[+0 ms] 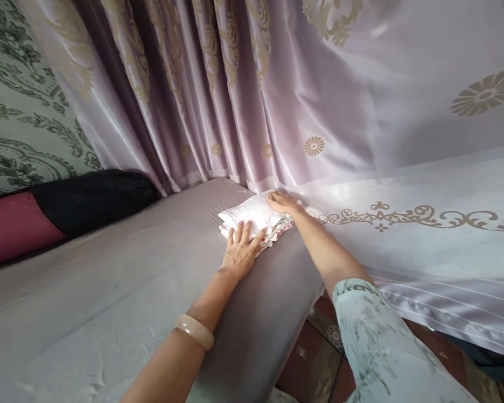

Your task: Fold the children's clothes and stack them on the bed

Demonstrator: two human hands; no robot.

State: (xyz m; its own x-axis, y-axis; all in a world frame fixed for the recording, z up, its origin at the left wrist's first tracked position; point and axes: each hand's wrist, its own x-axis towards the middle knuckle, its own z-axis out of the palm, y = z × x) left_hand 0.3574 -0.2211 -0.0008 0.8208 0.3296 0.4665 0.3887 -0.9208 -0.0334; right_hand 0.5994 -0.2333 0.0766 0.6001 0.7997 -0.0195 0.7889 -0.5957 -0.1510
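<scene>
A small stack of folded white cloths [250,211] lies at the far corner of the bed, against the curtain. Red and green bits of pattern show along the stack's near edges. My left hand [240,251] rests on the near edge of the stack with its fingers spread. Over the far right side of the pile lies my right hand [282,202], flat with the fingers stretched out. Both palms face down on the cloth, and what is under them is hidden.
The bed [109,291] has a grey sheet. A black and dark red bolster [96,201] lies along its far left side by the patterned wall [17,112]. Lilac curtains [243,112] hang behind and to the right. Tiled floor [315,358] shows below the bed's right edge.
</scene>
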